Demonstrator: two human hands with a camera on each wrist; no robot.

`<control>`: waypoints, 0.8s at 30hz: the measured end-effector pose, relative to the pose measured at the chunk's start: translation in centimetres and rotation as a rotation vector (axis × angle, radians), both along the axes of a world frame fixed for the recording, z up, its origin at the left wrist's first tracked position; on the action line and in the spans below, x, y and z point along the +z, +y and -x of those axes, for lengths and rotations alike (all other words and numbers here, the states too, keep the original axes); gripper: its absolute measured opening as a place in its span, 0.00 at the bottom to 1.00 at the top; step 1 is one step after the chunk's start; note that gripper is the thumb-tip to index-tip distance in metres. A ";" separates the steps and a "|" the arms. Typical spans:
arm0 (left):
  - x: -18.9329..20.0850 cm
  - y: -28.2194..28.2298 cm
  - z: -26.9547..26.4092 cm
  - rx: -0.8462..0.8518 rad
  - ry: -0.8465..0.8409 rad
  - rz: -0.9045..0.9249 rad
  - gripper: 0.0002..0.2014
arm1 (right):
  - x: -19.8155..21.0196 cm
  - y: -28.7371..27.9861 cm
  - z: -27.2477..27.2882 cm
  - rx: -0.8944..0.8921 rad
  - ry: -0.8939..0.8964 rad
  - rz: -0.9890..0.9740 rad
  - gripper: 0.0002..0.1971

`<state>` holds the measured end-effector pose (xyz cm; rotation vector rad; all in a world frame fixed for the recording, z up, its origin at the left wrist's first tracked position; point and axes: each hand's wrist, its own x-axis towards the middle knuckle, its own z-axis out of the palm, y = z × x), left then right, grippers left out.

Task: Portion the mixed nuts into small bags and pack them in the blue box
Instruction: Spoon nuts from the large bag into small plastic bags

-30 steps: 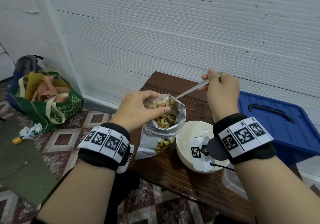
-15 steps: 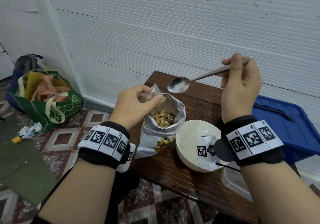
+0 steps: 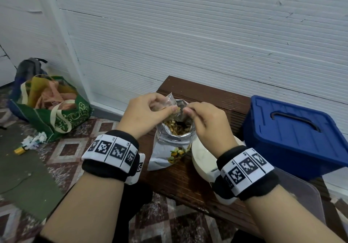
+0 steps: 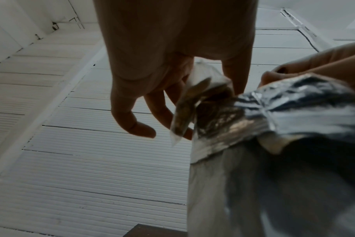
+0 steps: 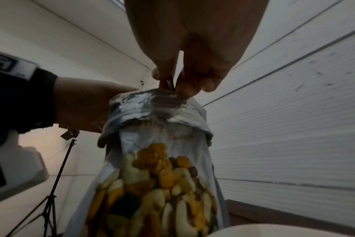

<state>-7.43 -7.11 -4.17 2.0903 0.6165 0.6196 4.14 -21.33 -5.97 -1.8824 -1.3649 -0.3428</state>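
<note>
Nearest the camera, both forearms are reaching forward, each wearing a black wristband (image 3: 111, 154) carrying white coded tags. A white bowl (image 3: 202, 157) is sitting on the brown slatted bench (image 3: 188, 182), partly under the right wrist, just beside the large nut pouch (image 3: 170, 145). A clear plastic lid (image 3: 299, 193) is lying at the bench's near right end.

The nut pouch is standing upright on the bench, its foil top rolled down and open — mixed nuts (image 3: 177, 129) are showing inside, and a printed picture of nuts is facing the person.

Left hand (image 3: 145, 114): thumb and fingers are pinching a small clear bag (image 3: 169, 101) directly above the pouch mouth. In the left wrist view the small bag (image 4: 195, 102) is hanging crumpled with some nuts in it, touching the pouch's foil rim (image 4: 284, 109).

Right hand (image 3: 205, 119): fingers are curled downward over the pouch opening, fingertips (image 5: 192, 85) closing on a thin dark object at the foil rim. I cannot tell what that object is; the head view hides it behind the knuckles.

Further right, the blue box (image 3: 293, 135) is standing with its lid on and the handle lying flat — beside the bench, apart from both hands.

Far left, on the patterned tile floor (image 3: 64, 148), a green tote bag (image 3: 56, 109) stuffed with cloth is leaning near a dark backpack (image 3: 30, 67). A white ribbed wall (image 3: 188, 35) is closing the background.
</note>
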 end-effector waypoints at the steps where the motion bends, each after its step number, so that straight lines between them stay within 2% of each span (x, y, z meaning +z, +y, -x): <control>1: 0.0 0.0 0.0 0.001 0.001 0.006 0.13 | 0.1 -0.1 0.0 -0.019 0.031 -0.008 0.13; 6: 0.0 0.0 0.0 -0.004 0.018 0.007 0.12 | 1.2 -0.4 -0.2 -0.200 0.284 -0.165 0.14; 10: 0.0 0.0 0.0 -0.009 0.015 0.003 0.13 | 1.5 -0.5 -0.6 -0.342 0.472 -0.198 0.15; 16: -0.1 0.1 0.0 -0.016 0.004 -0.007 0.13 | 2.4 -1.1 -1.6 -0.515 0.591 -0.267 0.16; 24: 0.1 0.3 0.4 -0.035 0.014 -0.009 0.10 | 4.7 -1.9 -3.6 -0.612 0.665 -0.342 0.18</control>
